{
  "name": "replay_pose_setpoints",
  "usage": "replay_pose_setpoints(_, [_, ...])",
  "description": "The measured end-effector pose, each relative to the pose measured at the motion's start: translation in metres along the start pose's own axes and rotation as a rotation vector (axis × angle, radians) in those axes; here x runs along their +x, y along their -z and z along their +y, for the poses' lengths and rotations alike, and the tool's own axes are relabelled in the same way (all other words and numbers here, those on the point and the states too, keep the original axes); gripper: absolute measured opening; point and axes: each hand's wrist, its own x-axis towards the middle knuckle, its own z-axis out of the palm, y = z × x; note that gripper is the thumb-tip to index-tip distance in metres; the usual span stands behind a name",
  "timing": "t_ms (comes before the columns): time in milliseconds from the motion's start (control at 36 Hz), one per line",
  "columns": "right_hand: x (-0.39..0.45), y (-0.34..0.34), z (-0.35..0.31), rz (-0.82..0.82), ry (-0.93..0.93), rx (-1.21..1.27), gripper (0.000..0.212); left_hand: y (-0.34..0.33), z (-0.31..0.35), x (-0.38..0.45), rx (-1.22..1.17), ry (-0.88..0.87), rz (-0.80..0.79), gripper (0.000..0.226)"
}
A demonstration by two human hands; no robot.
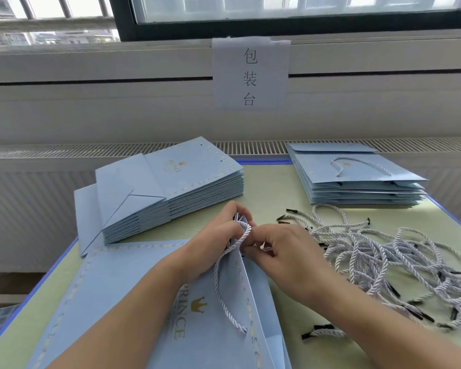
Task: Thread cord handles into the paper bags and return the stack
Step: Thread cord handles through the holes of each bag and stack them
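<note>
While lying flat at the near edge of the worktop (53, 286), bag (133, 302) of smooth pale-blue card, printed with a gold crown and a stitched border, taking a twisted white cord (225, 275) at its top edge. Left hand (218, 235) curled around the bag's rim, pinching it up at the hole; right hand (280, 251) with fingers bent, nipping the cord end against that rim, exact tip hidden between the fingers. Cord looping down across the bag face, its other end already seated in a hole near the print.

Risks, as a guess: tearing the card at the punched hole if tugged hard; plastic tip slipping back out before catching inside; creasing the rim under the left pinch.

Just right of the hands, loose cords (383, 259) in a tangle, black-tipped, likely to snag and drag neighbours when one gets pulled. Further back left, unthreaded stack (176, 193), flat-folded, holes visible. Far right, finished stack (357, 182) with a handle on top. On the wall beyond, a paper sign (250, 75).
</note>
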Motion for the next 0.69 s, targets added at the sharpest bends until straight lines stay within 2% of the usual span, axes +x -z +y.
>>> replay_pose_setpoints(111, [0.0,-0.008,-0.001,0.103,-0.083,0.177,0.009,-0.001,0.001,-0.001,-0.023,0.011,0.007,0.031])
replay_pose_setpoints(222, [-0.003,-0.008,-0.002,0.148,0.022,0.053,0.007,0.0,0.0,0.0,-0.027,0.03,0.01,0.027])
replay_pose_setpoints(278, [-0.003,-0.004,-0.003,0.1,0.085,-0.003,0.011,0.001,-0.002,-0.001,-0.049,0.025,-0.012,0.026])
replay_pose_setpoints(333, [0.0,0.0,0.002,0.008,0.063,0.019,0.009,0.002,-0.004,-0.001,-0.027,0.018,-0.022,0.027])
replay_pose_setpoints(389, [0.003,0.006,0.006,-0.029,-0.018,0.175,0.007,0.002,-0.004,0.003,-0.007,0.033,-0.018,0.027])
replay_pose_setpoints(472, [0.006,0.012,0.011,0.046,-0.125,0.369,0.011,0.007,-0.009,0.015,0.06,0.059,0.043,0.033])
replay_pose_setpoints(556, [0.007,0.017,0.015,0.002,-0.174,0.341,0.002,0.008,-0.016,0.018,0.053,0.059,0.053,0.038])
replay_pose_setpoints(694, [0.008,0.03,0.021,-0.204,-0.201,0.137,0.008,0.006,-0.014,0.014,-0.007,0.08,0.049,0.036])
